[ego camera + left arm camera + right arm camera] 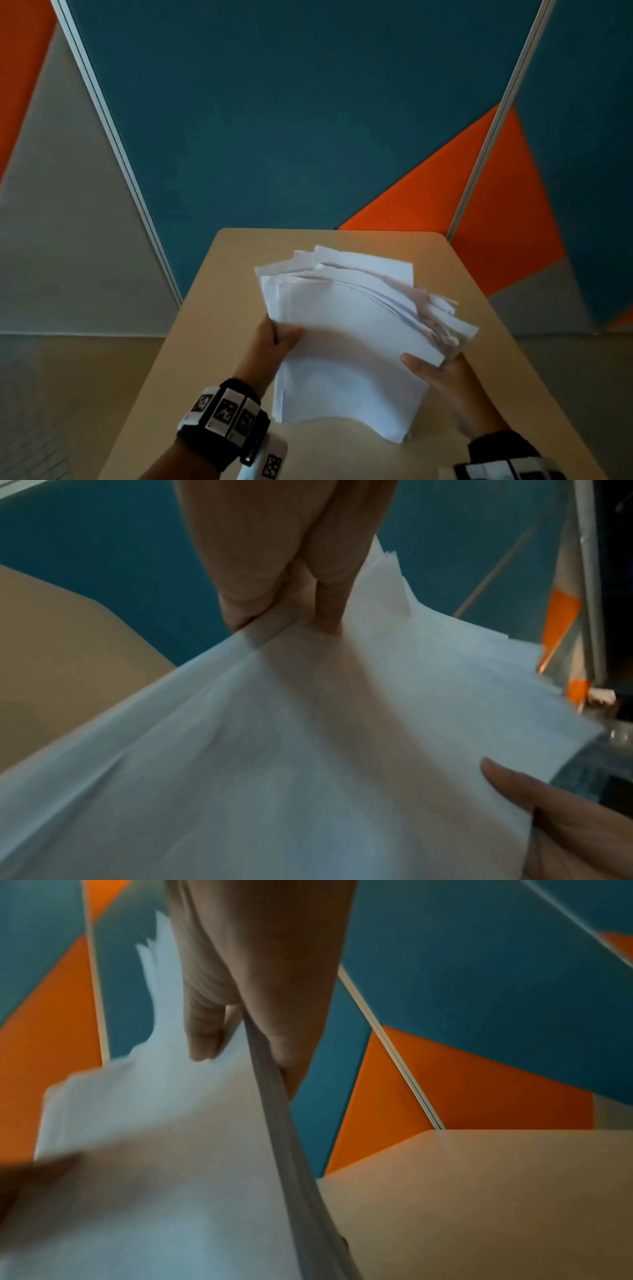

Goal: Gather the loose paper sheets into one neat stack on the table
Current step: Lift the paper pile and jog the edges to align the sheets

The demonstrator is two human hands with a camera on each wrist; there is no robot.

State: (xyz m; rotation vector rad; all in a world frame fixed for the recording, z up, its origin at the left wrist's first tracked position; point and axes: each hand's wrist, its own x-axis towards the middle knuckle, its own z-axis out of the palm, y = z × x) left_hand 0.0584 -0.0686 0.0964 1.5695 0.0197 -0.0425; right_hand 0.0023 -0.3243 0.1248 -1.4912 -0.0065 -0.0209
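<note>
I have the paper sheets [349,339] gathered into one bundle, lifted and tilted above the table [212,308], with their near edge seemingly down at the tabletop; my left hand [274,337] pinches the bundle's left edge, thumb on top and fingers underneath, and my right hand [435,371] grips the right edge the same way, thumb lying on the top sheet. I judge this to be the squaring-up step: the gathering looks done, but the far corners fan out raggedly and the right edge is splayed. The next move, I think, calls for loosening both grips a little and tapping the bundle on the table so the edges line up, then laying it flat. The fingers under the paper are hidden, both wrist views are blurred, and I cannot tell whether any stray sheet lies outside the frame or beneath the bundle
</note>
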